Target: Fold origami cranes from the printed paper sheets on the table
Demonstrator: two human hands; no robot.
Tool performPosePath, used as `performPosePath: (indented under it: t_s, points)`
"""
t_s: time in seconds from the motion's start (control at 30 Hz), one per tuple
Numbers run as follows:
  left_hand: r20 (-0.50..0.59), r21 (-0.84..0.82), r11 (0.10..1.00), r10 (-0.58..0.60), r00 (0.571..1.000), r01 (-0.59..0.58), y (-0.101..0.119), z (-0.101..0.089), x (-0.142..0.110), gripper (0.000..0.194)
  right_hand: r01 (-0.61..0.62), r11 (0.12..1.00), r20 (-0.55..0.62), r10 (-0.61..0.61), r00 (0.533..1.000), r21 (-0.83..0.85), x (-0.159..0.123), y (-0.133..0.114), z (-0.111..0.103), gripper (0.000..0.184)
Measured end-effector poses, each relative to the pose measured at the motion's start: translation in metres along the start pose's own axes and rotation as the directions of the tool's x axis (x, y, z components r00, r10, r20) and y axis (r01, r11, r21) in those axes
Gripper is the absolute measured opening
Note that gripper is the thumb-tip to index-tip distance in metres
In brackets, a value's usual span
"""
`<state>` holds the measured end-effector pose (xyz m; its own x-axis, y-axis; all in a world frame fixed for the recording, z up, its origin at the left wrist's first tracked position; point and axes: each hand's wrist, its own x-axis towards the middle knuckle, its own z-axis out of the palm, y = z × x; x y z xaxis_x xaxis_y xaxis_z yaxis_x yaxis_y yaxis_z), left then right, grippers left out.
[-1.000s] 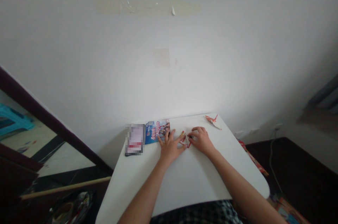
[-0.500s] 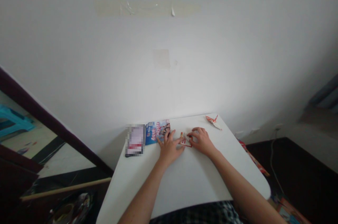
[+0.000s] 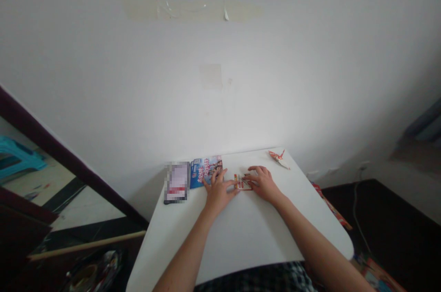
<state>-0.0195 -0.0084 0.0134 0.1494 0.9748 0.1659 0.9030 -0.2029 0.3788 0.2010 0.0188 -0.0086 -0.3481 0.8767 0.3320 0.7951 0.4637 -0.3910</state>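
Note:
A small folded piece of red and white patterned paper (image 3: 242, 183) lies on the white table (image 3: 241, 232) between my hands. My left hand (image 3: 217, 189) rests flat with its fingers spread, its thumb touching the paper's left edge. My right hand (image 3: 263, 183) presses its fingertips down on the paper's right side, fingers bent and close together.
A blue printed leaflet (image 3: 204, 171) and a dark phone (image 3: 177, 182) lie left of my hands near the wall. A finished red and white paper crane (image 3: 278, 158) sits at the table's far right corner. A mirror leans at the left; cables and papers lie on the floor at right.
The paper between my hands has gone from a raised, pointed shape to lying flatter on the table. Both hands shifted slightly toward the wall.

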Motion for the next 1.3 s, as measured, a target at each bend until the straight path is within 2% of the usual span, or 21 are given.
performPosePath:
  t_s: [0.3, 0.47, 0.67, 0.87, 1.07, 1.3]
  points:
    - [-0.022, -0.031, 1.0, -0.005, 1.0, 0.005, 0.0, 0.001, 0.002, 0.018, 0.127, 0.985, -0.029, -0.125, 0.992, 0.114, 0.004, 0.002, 0.002, 0.018]
    - [-0.046, -0.035, 0.999, -0.017, 0.999, 0.015, -0.001, 0.004, 0.004, 0.018, 0.115, 0.974, -0.015, -0.114, 0.993, 0.194, 0.0, -0.001, -0.003, 0.009]
    - [-0.102, -0.046, 0.999, -0.002, 0.995, -0.003, 0.001, 0.004, 0.004, 0.026, 0.088, 0.962, 0.073, -0.11, 0.991, 0.258, 0.0, -0.002, -0.007, 0.012]
    - [-0.169, -0.063, 0.998, 0.014, 0.986, -0.025, 0.003, 0.004, 0.003, 0.021, 0.031, 0.954, 0.093, -0.061, 0.994, 0.299, 0.003, -0.001, -0.002, 0.01]
    - [-0.158, -0.059, 0.998, 0.012, 0.987, -0.022, 0.005, 0.003, 0.002, 0.018, 0.026, 0.954, 0.105, -0.06, 0.993, 0.3, 0.004, 0.001, 0.0, 0.007]
    - [-0.143, -0.01, 1.0, 0.022, 0.989, -0.024, 0.002, 0.011, 0.004, 0.012, 0.056, 0.965, 0.086, -0.08, 0.993, 0.257, 0.004, 0.0, 0.002, 0.01]
